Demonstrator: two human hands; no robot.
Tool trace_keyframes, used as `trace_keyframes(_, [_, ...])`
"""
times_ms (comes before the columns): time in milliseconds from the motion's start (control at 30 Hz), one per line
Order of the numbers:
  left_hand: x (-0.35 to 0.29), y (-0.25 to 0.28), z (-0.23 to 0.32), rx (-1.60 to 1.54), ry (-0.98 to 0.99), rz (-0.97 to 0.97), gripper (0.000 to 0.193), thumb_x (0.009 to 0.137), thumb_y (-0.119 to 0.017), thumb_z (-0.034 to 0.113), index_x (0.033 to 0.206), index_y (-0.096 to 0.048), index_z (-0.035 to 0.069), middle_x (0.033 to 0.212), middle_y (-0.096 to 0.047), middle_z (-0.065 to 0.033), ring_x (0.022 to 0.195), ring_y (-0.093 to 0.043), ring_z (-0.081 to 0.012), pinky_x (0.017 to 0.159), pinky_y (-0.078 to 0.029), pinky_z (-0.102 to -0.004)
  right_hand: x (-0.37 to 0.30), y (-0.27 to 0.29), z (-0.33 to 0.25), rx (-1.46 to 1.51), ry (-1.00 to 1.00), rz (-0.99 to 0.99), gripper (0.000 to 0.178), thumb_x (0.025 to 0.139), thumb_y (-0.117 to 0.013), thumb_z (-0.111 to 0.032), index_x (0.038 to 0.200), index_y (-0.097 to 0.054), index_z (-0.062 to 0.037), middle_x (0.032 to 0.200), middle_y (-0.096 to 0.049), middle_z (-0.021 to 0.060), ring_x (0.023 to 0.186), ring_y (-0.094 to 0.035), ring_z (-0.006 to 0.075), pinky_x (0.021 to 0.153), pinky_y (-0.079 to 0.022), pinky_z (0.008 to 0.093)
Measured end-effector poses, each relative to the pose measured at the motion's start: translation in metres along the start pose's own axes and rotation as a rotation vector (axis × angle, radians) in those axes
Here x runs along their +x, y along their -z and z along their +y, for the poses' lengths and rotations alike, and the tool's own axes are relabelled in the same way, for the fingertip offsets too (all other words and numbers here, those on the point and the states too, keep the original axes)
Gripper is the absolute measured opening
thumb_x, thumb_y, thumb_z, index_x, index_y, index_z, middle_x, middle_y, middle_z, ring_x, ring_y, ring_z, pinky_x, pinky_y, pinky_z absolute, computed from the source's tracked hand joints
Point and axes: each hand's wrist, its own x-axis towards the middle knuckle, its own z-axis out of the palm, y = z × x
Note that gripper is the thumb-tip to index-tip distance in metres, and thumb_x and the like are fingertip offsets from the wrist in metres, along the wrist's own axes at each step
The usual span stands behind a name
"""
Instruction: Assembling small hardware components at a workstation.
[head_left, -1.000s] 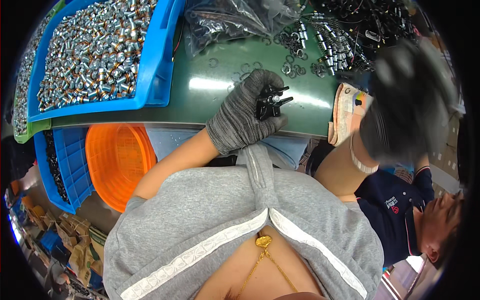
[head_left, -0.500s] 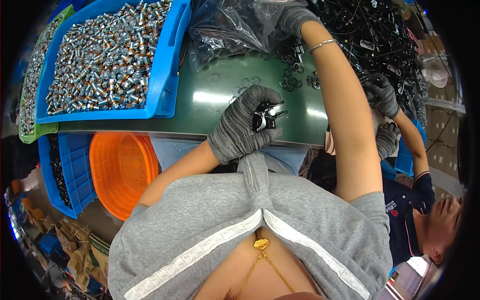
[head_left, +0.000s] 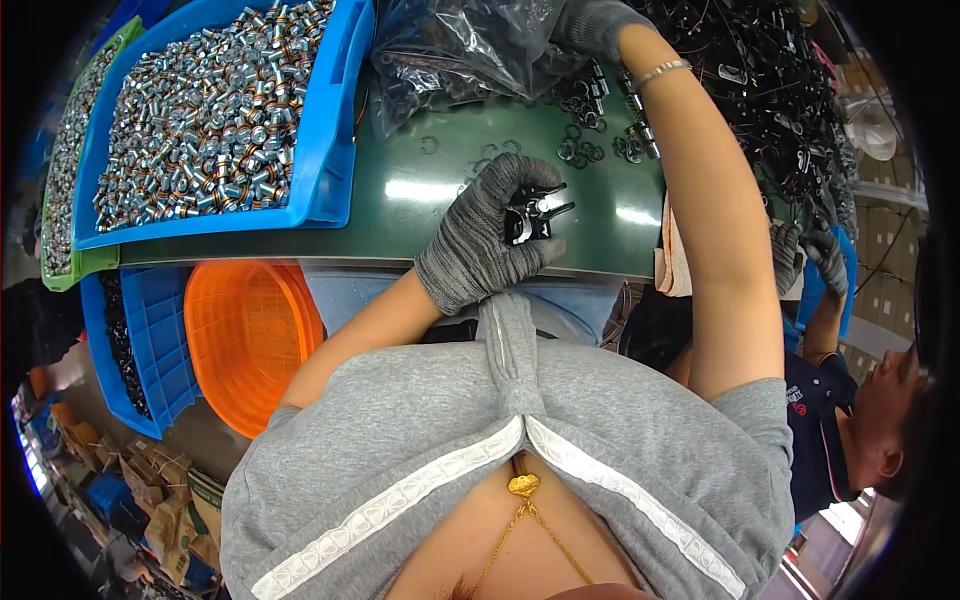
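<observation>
My left hand [head_left: 483,232], in a grey striped knit glove, is closed around a small black part [head_left: 527,226] with two thin prongs and a shiny metal piece in it. It is held just over the near edge of the green worktop [head_left: 400,225]. My right arm reaches far forward, and my gloved right hand [head_left: 598,28] is at the edge of a clear plastic bag [head_left: 465,50] of dark parts. Its fingers are cut off or hidden there. Between the hands lie small black C-shaped rings [head_left: 578,150] and a few metal cylinders [head_left: 640,118].
A blue bin [head_left: 325,170] full of metal fittings stands at left, with a green bin [head_left: 80,262] beside it. Lower left are an orange basket [head_left: 245,345] and a blue crate [head_left: 160,345]. Black parts [head_left: 755,95] pile up at far right, where a co-worker's gloved hands [head_left: 805,258] work.
My left hand has risen slightly with the black part still in it. My right forearm has shifted a little to the right. The co-worker's hands have moved down and right, nearer the body.
</observation>
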Motion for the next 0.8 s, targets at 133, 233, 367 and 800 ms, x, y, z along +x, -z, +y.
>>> trace_keyframes(133, [0.005,-0.004,0.000,-0.087,0.055,-0.030,0.056,0.072,-0.081,0.009,0.121,-0.053,0.011,0.107,-0.059,-0.0015,0.090,-0.059,-0.0103,0.083,-0.052,-0.0277,-0.040,0.062,-0.026,0.411,-0.352,0.244,0.037,0.086,-0.071,-0.021,0.116,-0.065,-0.0017,0.105,-0.072,0.0124,0.090,-0.068,0.0212,0.082,-0.054,0.0348])
trace_keyframes(233, [0.000,0.002,0.003,0.023,0.001,0.018,0.056,0.072,-0.080,0.009,0.121,-0.053,0.011,0.106,-0.059,-0.0013,0.089,-0.060,-0.0103,0.081,-0.052,-0.0270,-0.064,0.074,-0.059,0.772,-0.783,0.244,0.035,0.084,-0.074,-0.015,0.115,-0.065,-0.0024,0.099,-0.070,0.0070,0.084,-0.062,0.0137,0.077,-0.052,0.0286])
trace_keyframes(367, [0.001,0.000,0.002,-0.016,0.059,0.010,0.056,0.072,-0.081,0.011,0.121,-0.054,0.011,0.108,-0.059,-0.0019,0.092,-0.059,-0.0107,0.084,-0.052,-0.0282,-0.090,0.055,-0.064,1.022,-0.782,0.400,0.029,0.085,-0.075,-0.012,0.112,-0.068,-0.0049,0.088,-0.066,0.0011,0.079,-0.056,0.0088,0.073,-0.049,0.0241])
trace_keyframes(800, [0.000,0.002,0.003,-0.010,0.094,0.018,0.057,0.073,-0.082,0.016,0.122,-0.055,0.012,0.115,-0.057,-0.0024,0.098,-0.059,-0.0131,0.089,-0.051,-0.0304,-0.108,0.078,-0.102,0.903,-0.622,0.310,0.027,0.087,-0.072,-0.008,0.113,-0.065,-0.0087,0.098,-0.066,-0.0011,0.085,-0.057,0.0071,0.076,-0.049,0.0239])
